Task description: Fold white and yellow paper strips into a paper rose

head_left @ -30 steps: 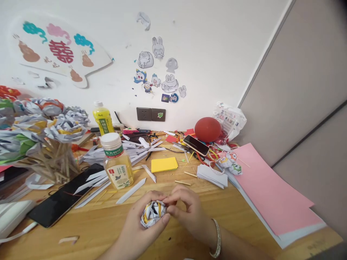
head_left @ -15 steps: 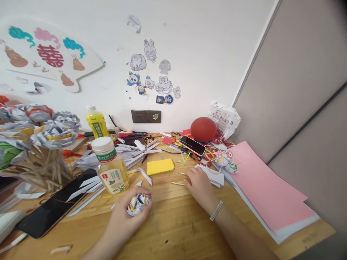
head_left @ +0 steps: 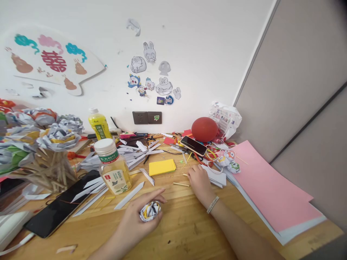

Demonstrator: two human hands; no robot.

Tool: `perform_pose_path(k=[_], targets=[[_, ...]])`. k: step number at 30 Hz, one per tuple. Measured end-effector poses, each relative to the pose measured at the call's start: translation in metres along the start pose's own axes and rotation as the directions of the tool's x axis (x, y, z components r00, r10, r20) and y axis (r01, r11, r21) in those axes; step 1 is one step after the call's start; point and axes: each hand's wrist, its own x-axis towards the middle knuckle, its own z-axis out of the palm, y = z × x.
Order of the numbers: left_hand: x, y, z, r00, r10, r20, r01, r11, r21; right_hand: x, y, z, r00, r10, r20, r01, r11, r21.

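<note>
My left hand (head_left: 143, 213) is wrapped round a small folded-paper flower (head_left: 150, 211), white with yellow and dark parts, above the wooden table. My right hand (head_left: 199, 180) rests on the table, fingers bent down beside a stack of white paper (head_left: 215, 177). Its fingertips are at the end of one short wooden stick (head_left: 185, 175); whether they pinch it is hard to tell. A second stick (head_left: 181, 184) lies just in front of it. A yellow paper pad (head_left: 162, 167) sits behind the sticks.
Two bottles (head_left: 115, 171) (head_left: 99, 124), white paper strips (head_left: 130, 195) and a black phone (head_left: 61, 206) lie left. Further left stands a bundle of paper flowers (head_left: 58, 137). Behind are a second phone (head_left: 193, 145) and red balloon (head_left: 204, 129); pink sheets (head_left: 271, 191) lie right.
My left hand has moved right with the paper flower, uncovering more of a white strip. The view has shifted slightly. My right hand stays near the sticks.
</note>
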Motion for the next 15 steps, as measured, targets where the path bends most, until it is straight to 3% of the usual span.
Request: perform_pose_path(k=[5, 8, 11, 15], targets=[[0.000, 0.006, 0.000, 0.999, 0.039, -0.017, -0.039, 0.999, -0.008, -0.003, -0.009, -0.005, 0.998, 0.011, -0.068, -0.001, 0.989, 0.151], [0.000, 0.006, 0.000, 0.998, -0.001, -0.060, 0.003, 1.000, 0.030, -0.014, -0.026, -0.015, 0.993, -0.057, -0.107, 0.084, 0.960, 0.267], [-0.001, 0.002, 0.003, 0.994, -0.028, -0.109, 0.031, 0.999, 0.028, -0.027, -0.046, -0.022, 0.971, -0.147, -0.191, 0.231, 0.795, 0.562], [-0.003, -0.003, 0.008, 0.993, -0.014, -0.120, 0.016, 1.000, 0.019, -0.038, -0.065, -0.024, 0.963, -0.217, -0.157, 0.264, 0.661, 0.703]])
